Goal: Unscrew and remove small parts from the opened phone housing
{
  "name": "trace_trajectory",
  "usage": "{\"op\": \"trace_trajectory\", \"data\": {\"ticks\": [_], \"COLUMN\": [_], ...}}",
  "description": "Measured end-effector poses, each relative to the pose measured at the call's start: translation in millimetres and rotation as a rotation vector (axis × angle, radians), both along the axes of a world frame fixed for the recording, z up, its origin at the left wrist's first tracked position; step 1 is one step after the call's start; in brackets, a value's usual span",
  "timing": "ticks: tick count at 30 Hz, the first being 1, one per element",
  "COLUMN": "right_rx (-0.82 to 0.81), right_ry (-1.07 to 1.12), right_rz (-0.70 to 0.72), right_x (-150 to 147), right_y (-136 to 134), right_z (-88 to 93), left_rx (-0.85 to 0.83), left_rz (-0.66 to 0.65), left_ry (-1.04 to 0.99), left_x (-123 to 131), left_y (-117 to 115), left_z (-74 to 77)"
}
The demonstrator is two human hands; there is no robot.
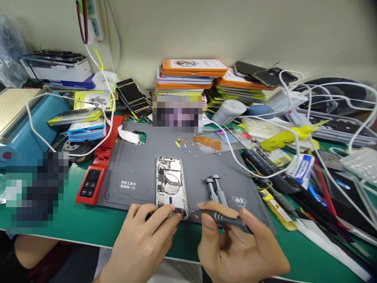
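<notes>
An opened phone (172,182), its inner parts and a round coil showing, lies upright on the grey work mat (132,157). My left hand (147,232) grips its lower end, fingertips pressed together over a small dark part (179,211) there. Something black shows between those fingers, too hidden to name. In my right hand (235,239) is a dark grey screwdriver (224,218), held nearly level between thumb and fingers. Its thin tip points left at the phone's bottom right corner; whether it touches cannot be made out. Two more screwdrivers (216,186) lie just beyond my right hand.
Small loose parts (181,143) and an orange-brown strip (207,142) rest on the mat's far side. A red control panel (90,182) edges its left. Stacked orange boxes (191,70) stand behind. Tools and a white cable (250,171) crowd the right. Another person's arm (33,247) is at left.
</notes>
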State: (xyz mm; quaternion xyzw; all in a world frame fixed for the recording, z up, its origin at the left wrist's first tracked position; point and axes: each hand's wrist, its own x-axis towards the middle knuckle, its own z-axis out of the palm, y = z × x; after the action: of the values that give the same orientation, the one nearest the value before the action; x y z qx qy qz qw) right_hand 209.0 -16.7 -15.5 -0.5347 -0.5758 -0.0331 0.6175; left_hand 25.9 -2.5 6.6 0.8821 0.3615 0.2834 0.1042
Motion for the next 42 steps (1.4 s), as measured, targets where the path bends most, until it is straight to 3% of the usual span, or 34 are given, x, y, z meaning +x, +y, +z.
{"op": "trace_trajectory", "data": {"ticks": [16,21,25,30,42], "right_rx": [-0.104,-0.146,-0.064,-0.006,-0.033], "right_ry": [0.137,-0.021,-0.147,-0.249,-0.142], "right_rz": [0.082,0.046,0.000,-0.108,0.014], "right_x": [-2,3,6,7,7], "right_y": [-1,-6,-13,-13,-6], "right_z": [-5.6,-10.6,-15.2,-8.0,2.4], "left_rx": [-0.031,-0.036,-0.027,-0.032,0.006], "left_rz": [0.009,0.013,0.020,0.031,0.033], "left_ry": [-0.010,-0.011,-0.018,-0.019,-0.016], "left_x": [0,0,0,1,-1], "left_y": [1,0,-1,-1,0], "left_z": [-0.2,-0.1,0.1,-1.3,-2.4]}}
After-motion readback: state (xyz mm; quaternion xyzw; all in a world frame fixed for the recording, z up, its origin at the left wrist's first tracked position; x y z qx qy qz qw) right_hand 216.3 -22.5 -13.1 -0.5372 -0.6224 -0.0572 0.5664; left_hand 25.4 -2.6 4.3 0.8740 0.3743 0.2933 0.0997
